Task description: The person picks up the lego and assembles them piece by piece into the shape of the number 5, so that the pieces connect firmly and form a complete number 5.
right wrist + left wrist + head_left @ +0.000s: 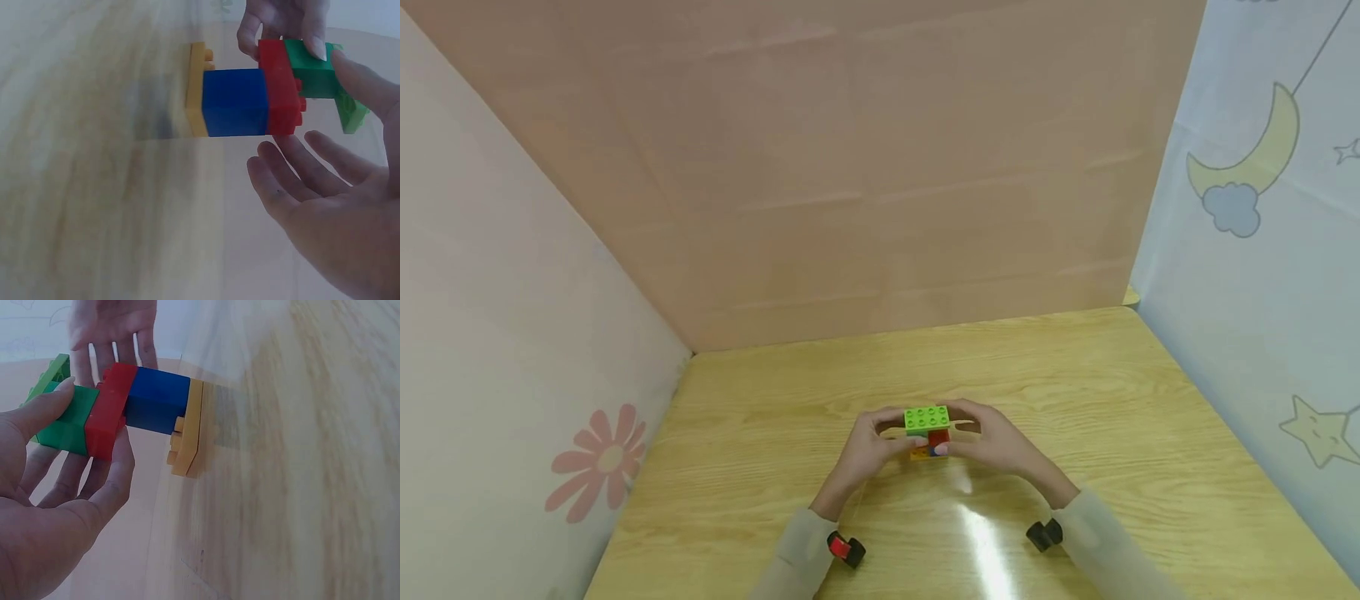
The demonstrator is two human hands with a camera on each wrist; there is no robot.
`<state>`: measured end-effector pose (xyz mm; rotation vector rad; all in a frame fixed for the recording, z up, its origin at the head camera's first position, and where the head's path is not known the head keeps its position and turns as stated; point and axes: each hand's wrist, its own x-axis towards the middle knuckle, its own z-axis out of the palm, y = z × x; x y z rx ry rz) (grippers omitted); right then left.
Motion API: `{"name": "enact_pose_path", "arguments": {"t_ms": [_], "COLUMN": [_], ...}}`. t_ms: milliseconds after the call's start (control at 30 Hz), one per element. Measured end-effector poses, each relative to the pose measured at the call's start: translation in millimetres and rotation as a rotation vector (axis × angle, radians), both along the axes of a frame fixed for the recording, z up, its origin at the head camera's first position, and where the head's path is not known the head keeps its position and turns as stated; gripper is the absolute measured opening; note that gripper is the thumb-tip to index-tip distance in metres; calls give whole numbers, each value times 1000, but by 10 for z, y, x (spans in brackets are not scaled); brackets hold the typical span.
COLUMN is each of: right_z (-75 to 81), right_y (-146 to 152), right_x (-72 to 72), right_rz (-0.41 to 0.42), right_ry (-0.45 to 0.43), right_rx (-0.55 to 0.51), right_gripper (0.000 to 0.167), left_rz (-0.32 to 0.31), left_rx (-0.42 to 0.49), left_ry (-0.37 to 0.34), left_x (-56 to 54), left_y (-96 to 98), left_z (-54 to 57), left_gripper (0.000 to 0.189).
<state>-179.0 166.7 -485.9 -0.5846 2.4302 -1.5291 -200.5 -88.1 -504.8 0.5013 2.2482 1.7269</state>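
Note:
A stack of toy building bricks stands upright on the wooden table [760, 467], between both hands. From bottom to top it has a yellow-orange brick [190, 434], a blue brick [235, 102], a red brick [279, 94], a green brick [70, 420] and a studded lime-green brick [927, 417]. My left hand [865, 450] holds the upper part, its thumb pressed on the green brick and its fingers around the far side. At the stack's other side is my right hand [1000, 443], its fingers spread and extended, thumb tip close by the green brick.
Behind the table hangs a plain pinkish-brown sheet [865, 192]. Pale walls flank it, with a pink flower [602, 458] on the left and a moon [1262, 154] and a star [1318, 429] on the right. Each wrist wears a small black device.

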Motion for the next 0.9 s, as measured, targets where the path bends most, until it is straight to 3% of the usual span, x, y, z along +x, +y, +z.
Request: {"name": "enact_pose_path", "arguments": {"t_ms": [400,900], "right_z": [-174,-256], "right_y": [33,0], "right_x": [-4,-66], "right_rz": [33,-24], "right_ry": [-91,-141], "right_rx": [-110,-142], "right_gripper": [53,43], "left_rz": [-13,-5], "left_rx": [15,3], "left_ry": [-12,3], "left_x": [-28,-2], "left_y": [-5,6], "left_z": [-5,-15], "left_gripper": [34,34]}}
